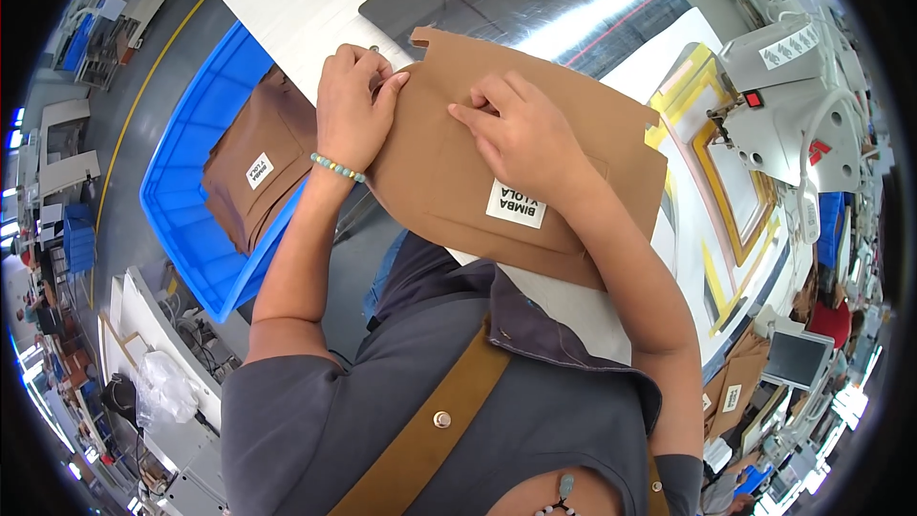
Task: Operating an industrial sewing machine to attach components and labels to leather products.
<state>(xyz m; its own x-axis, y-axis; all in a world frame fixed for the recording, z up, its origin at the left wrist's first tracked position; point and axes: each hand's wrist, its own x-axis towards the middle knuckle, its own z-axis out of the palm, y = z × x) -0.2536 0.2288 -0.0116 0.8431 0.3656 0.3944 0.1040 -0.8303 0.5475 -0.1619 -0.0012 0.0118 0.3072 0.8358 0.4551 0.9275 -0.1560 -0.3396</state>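
Note:
A large brown leather-like panel [435,177] lies across the front of the white worktable, partly over its near edge. It has one rounded end, a notched far edge and a stitched-looking patch with a white printed label [514,204]. At the panel's rounded left end, my left hand [353,110] pinches the rim between thumb and fingers; a beaded bracelet circles that wrist. My right hand [527,139] is over the middle of the panel, thumb and fingertips drawn together. Whatever those fingertips may hold is too small to make out.
To the left stands a blue plastic bin [191,158] with several similar brown panels [263,167] in it. A dark glossy sheet [458,0] covers the far tabletop. On the right are a white machine [788,86] and a yellow frame [707,143].

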